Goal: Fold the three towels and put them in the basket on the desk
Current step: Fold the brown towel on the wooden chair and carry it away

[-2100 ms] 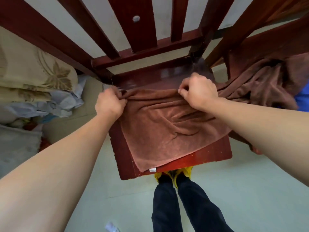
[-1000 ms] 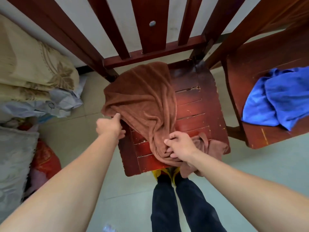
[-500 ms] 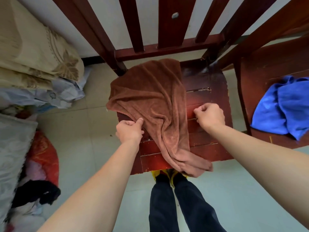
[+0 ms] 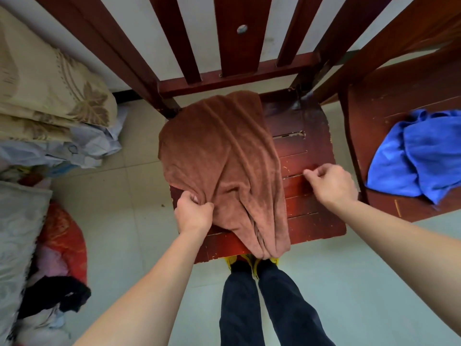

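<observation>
A brown towel (image 4: 224,156) lies crumpled on the seat of a red wooden chair (image 4: 309,156), its lower end hanging over the front edge. My left hand (image 4: 193,213) grips the towel's left edge near the seat's front left side. My right hand (image 4: 329,183) hovers over the bare right half of the seat with fingers curled and nothing in it, apart from the towel. A blue towel (image 4: 416,156) lies bunched on a second red chair (image 4: 399,96) at the right. No basket or desk is in view.
The chair's slatted back (image 4: 234,38) rises behind the seat. Folded beige bedding (image 4: 50,96) and piled clothes (image 4: 50,245) lie on the floor at the left. My legs and yellow shoes (image 4: 252,263) stand just in front of the chair on pale floor tiles.
Earlier the brown towel lay spread under both hands. My right hand has since let it go and moved right, while my left hand has taken hold of its left edge.
</observation>
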`<state>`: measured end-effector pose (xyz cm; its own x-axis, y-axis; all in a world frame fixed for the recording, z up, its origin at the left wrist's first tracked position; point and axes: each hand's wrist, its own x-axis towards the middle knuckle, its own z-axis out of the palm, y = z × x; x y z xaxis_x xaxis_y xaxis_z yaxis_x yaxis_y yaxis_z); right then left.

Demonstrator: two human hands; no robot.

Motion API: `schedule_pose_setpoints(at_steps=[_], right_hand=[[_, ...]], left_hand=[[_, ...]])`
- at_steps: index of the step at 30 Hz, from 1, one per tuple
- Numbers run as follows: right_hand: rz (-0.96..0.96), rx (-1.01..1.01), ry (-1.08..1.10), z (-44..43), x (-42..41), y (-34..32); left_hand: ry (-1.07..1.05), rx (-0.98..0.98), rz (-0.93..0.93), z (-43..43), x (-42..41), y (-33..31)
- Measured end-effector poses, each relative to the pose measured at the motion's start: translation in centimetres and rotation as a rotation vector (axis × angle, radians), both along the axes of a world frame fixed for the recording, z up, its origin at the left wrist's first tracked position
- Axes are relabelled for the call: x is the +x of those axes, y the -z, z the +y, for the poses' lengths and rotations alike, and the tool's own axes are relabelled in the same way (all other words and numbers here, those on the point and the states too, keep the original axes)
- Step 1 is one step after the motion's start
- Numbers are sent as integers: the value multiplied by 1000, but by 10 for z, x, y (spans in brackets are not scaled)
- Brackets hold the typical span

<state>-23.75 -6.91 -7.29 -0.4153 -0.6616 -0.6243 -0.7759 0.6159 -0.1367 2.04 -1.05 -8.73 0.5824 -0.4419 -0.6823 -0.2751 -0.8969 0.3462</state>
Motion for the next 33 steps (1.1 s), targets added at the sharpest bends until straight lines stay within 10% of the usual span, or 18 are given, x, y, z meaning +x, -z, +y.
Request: schedule_pose_setpoints(at_steps=[6,16,23,33], right_hand=[[-64,13,-166,-14,49,14],[114,296,-135,36,-56,-10],[-98,-147,-8,-42,-21,-5],[-47,-271,64,-104,-20,9]], left_hand=[[-367,-80,267,1,3,4],[74,144,326,31,10,1],[-174,-119,297,-43,28,1],[-142,-225,70,-111,50,13]])
